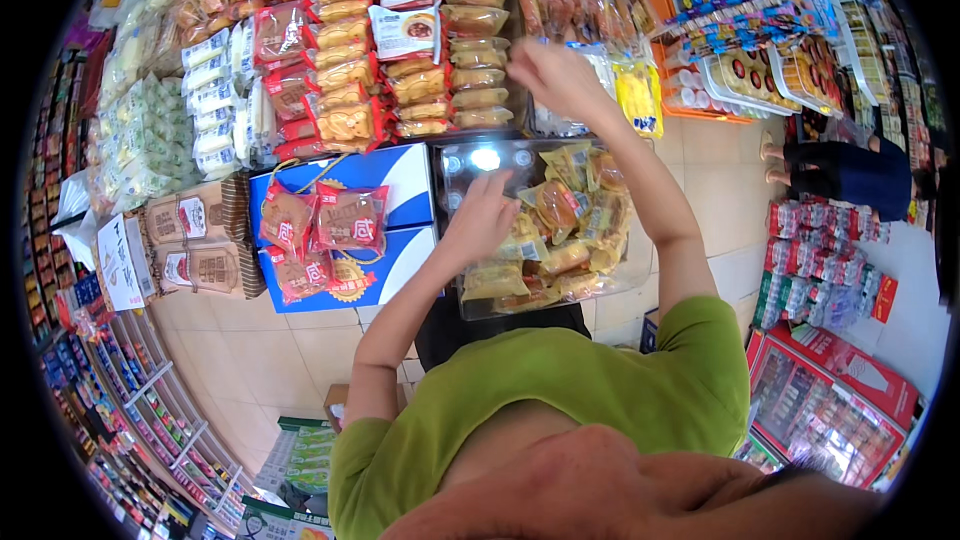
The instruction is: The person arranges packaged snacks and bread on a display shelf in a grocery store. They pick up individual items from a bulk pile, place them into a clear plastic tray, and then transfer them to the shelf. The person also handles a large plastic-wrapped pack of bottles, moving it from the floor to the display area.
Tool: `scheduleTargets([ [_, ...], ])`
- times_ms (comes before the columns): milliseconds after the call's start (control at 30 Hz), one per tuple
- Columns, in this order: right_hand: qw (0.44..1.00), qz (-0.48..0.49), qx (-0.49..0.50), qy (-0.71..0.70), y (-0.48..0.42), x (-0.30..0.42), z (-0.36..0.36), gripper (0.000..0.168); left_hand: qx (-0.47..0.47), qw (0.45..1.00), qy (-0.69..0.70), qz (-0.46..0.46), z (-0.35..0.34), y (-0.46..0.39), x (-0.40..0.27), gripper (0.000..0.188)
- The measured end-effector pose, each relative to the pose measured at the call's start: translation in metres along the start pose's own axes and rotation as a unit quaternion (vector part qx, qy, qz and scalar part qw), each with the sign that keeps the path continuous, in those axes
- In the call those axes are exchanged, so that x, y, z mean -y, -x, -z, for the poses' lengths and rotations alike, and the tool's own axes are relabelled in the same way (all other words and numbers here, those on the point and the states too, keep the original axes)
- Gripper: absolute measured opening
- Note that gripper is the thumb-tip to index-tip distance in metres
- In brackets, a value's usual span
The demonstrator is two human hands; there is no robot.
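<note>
My left hand (484, 216) is over the left part of a clear plastic tray (637, 277) that holds many yellow-wrapped pastries (555, 210). Its fingers are extended, with nothing seen in them. Farther forward, my right hand (544, 71) reaches to the display, beside a column of clear-wrapped pastries (480, 78). That hand is blurred and its fingertips look bent; whether it holds anything cannot be told. Left of the tray, red-wrapped packs (349, 217) lie on a blue and white box (405, 262).
Red-edged bread packs (345, 75), white packs (214, 101) and sausage-like packs (574, 4) fill the display. A brown paper package (199, 232) is at the left. White baskets (742, 79) stand at the right. A person in dark clothes (855, 176) is farther right, above a red-framed freezer (832, 405).
</note>
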State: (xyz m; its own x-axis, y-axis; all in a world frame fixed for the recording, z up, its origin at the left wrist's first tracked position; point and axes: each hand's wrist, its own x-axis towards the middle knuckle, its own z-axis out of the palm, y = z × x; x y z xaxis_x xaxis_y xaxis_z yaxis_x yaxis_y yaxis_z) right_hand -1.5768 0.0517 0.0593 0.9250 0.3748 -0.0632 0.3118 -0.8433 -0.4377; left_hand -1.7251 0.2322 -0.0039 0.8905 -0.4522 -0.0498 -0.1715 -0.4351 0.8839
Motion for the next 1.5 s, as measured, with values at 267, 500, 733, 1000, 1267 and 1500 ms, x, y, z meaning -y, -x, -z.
scheduleTargets([
  [267, 0.992, -0.066, 0.075, -0.078, 0.147, -0.039, -0.02, 0.037, 0.267, 0.928, -0.226, 0.13, -0.051, -0.066, -0.014, 0.049],
  [500, 0.982, -0.003, 0.159, -0.097, 0.151, -0.016, -0.024, 0.062, 0.185, 0.965, 0.172, 0.071, -0.033, -0.048, 0.012, 0.051],
  [733, 0.961, 0.022, -0.221, -0.166, 0.116, -0.01, 0.002, 0.058, 0.212, 0.956, -0.19, 0.071, -0.054, 0.019, 0.011, 0.082],
  [1000, 0.957, -0.119, -0.259, 0.049, -0.077, -0.009, -0.06, 0.06, 0.131, 0.981, -0.134, 0.04, -0.043, 0.024, 0.0, 0.077],
  [1267, 0.948, -0.101, -0.208, 0.22, -0.111, -0.049, -0.129, 0.045, 0.057, 0.881, 0.465, 0.07, 0.032, 0.029, 0.001, 0.071],
  [1500, 0.931, 0.123, -0.135, 0.317, -0.109, -0.062, -0.133, 0.034, -0.031, 0.584, 0.807, 0.078, 0.046, 0.004, 0.007, 0.06],
])
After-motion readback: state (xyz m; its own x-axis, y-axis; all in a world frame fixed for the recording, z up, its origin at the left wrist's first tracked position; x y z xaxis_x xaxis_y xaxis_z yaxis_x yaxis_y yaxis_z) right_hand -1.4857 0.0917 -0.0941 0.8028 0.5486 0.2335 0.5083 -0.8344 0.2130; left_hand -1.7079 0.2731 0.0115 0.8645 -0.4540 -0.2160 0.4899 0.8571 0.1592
